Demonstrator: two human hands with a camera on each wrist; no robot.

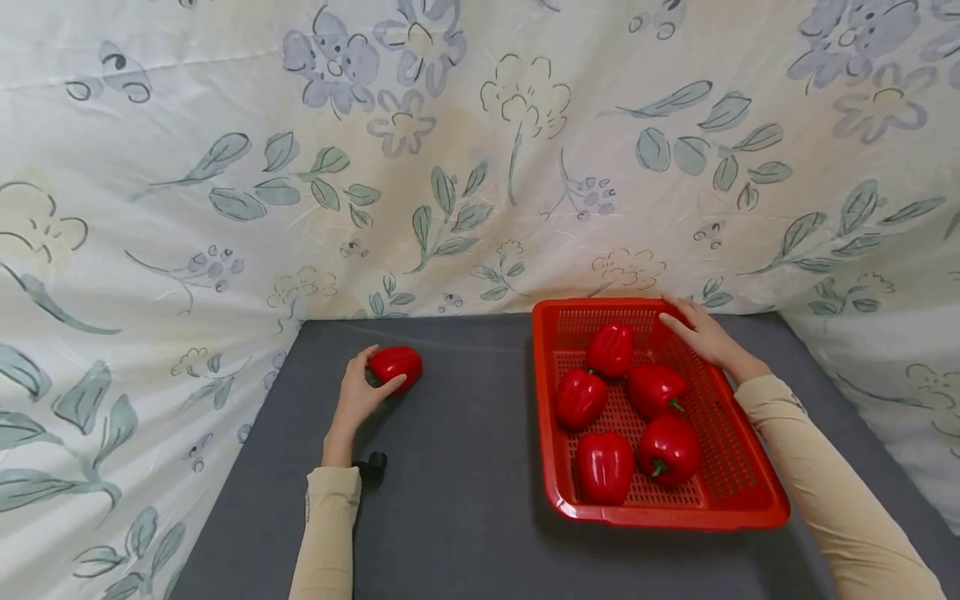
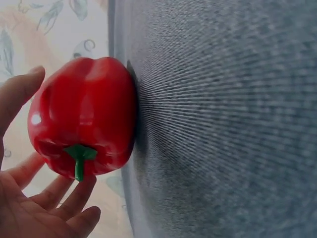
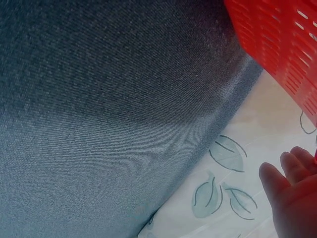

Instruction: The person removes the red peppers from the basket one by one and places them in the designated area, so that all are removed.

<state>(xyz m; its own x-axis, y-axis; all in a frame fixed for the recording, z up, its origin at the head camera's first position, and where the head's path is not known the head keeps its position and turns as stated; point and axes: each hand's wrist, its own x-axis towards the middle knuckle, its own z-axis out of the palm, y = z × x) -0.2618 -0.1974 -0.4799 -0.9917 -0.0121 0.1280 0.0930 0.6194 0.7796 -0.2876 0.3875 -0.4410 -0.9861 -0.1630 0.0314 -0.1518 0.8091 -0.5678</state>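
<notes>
On the left part of the grey table lies a red bell pepper (image 1: 397, 367). My left hand (image 1: 358, 396) is around it, fingers at its far left side and thumb at its near side. In the left wrist view the pepper (image 2: 86, 114) shows its green stem, and the fingers of the left hand (image 2: 54, 208) are spread loosely near its stem end. To the right stands a red plastic basket (image 1: 542, 400) holding several bell peppers (image 1: 603, 467). My right hand (image 1: 705, 333) holds the basket's right rim near the back corner, thumb inside and fingers outside.
A floral cloth (image 1: 450, 167) hangs behind the table and along both sides. The grey table top (image 1: 472, 467) extends between the lone pepper and the basket. A small black device (image 1: 372, 468) is at the left wrist.
</notes>
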